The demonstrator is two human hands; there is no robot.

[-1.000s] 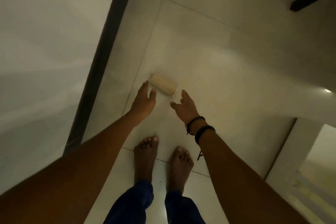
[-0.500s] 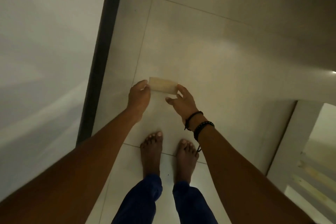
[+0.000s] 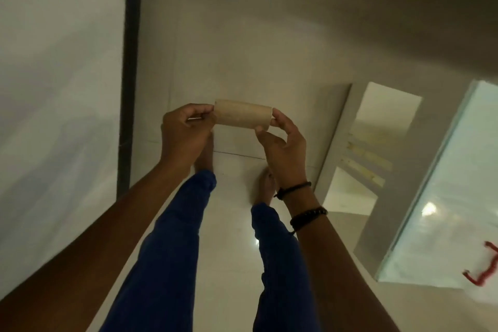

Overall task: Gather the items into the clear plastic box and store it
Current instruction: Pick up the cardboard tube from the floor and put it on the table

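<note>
A brown cardboard tube (image 3: 242, 116) is held level in the air above the tiled floor, in the middle of the head view. My left hand (image 3: 186, 132) pinches its left end with the fingers curled. My right hand (image 3: 285, 145), with dark bracelets on the wrist, grips its right end. The clear plastic box is not in view.
A white wall (image 3: 59, 89) with a dark vertical strip (image 3: 130, 62) runs along the left. A glass-topped table (image 3: 444, 210) with a red object (image 3: 485, 268) on it stands at the right, above a white ledge (image 3: 377, 129). My bare feet and blue trousers (image 3: 175, 250) are below the hands.
The tube lay on the floor a second ago. Both hands closed on its ends and lifted it up towards me; the view swung right, bringing the glass table into sight.
</note>
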